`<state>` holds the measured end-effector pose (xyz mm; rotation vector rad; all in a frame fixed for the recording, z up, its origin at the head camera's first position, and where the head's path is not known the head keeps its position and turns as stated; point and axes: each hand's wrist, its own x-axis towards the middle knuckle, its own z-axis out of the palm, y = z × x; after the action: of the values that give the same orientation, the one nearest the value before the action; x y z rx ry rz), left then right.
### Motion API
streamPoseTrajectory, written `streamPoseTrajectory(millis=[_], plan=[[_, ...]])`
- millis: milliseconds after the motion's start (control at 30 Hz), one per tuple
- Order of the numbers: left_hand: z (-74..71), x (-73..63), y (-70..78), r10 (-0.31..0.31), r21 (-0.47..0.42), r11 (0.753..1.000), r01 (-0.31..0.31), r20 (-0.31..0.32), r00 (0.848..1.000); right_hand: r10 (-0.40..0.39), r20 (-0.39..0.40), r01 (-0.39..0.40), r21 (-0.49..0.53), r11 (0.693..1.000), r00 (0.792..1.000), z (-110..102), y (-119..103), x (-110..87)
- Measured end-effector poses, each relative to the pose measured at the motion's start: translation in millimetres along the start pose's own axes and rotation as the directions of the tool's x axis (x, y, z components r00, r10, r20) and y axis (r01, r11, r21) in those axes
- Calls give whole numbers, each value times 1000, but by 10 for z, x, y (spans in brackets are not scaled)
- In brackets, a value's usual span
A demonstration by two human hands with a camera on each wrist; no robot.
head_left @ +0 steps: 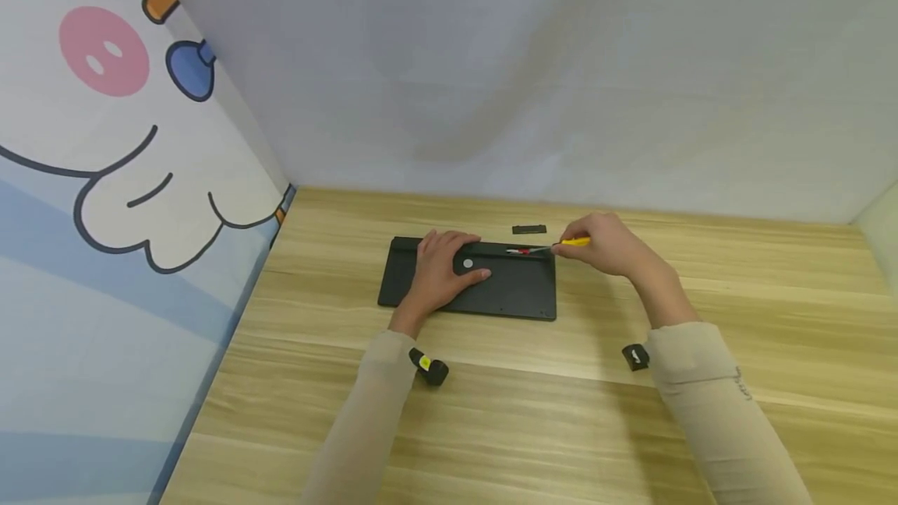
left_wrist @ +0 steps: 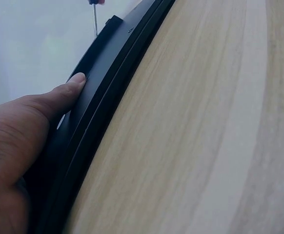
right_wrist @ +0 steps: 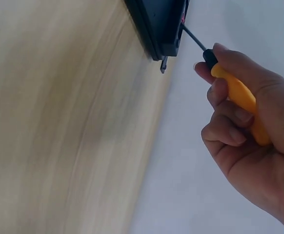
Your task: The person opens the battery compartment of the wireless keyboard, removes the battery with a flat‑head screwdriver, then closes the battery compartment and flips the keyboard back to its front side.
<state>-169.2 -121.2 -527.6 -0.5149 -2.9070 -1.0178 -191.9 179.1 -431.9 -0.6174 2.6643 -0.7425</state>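
Observation:
A black keyboard lies underside up on the table, with a slot along its far raised edge. My left hand rests spread across its left part, thumb flat on the underside in the left wrist view. My right hand grips a screwdriver by its yellow handle at the keyboard's far right corner. The screwdriver's metal shaft reaches into the slot, its tip at a small red-and-silver battery. Just beyond the far edge lies a narrow black battery cover, apart from the keyboard.
The wood-grain table runs back to a pale wall. On the left stands a panel printed with a cartoon figure. Small black devices sit at both wrists.

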Motion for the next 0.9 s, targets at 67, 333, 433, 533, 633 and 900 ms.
streamPoseTrajectory(millis=[67, 333, 433, 533, 633, 900], plan=[[-8, 0, -2, -1, -2, 1000, 1, 1, 1000, 12, 3, -12, 17, 1000, 1000, 11, 24, 0], [-15, 1, -25, -9, 9, 1000, 9, 2, 1000, 49, 11, -50, 105, 993, 999, 50, 106, -21], [-12, 6, -28, -7, 14, 1000, 7, 5, 1000, 56, 0, -56, 154, 986, 998, 95, 181, -50], [-9, 12, -31, -4, 16, 1000, 4, 7, 1000, 68, -20, -63, 181, 982, 998, 157, 264, -73], [-5, 16, -32, -6, 17, 1000, 6, 8, 1000, 84, -34, -76, 194, 978, 996, 208, 302, -91], [-5, 15, -8, -23, 22, 1000, 22, 20, 1000, 90, -60, -82, 122, 989, 994, 209, 248, -130]])
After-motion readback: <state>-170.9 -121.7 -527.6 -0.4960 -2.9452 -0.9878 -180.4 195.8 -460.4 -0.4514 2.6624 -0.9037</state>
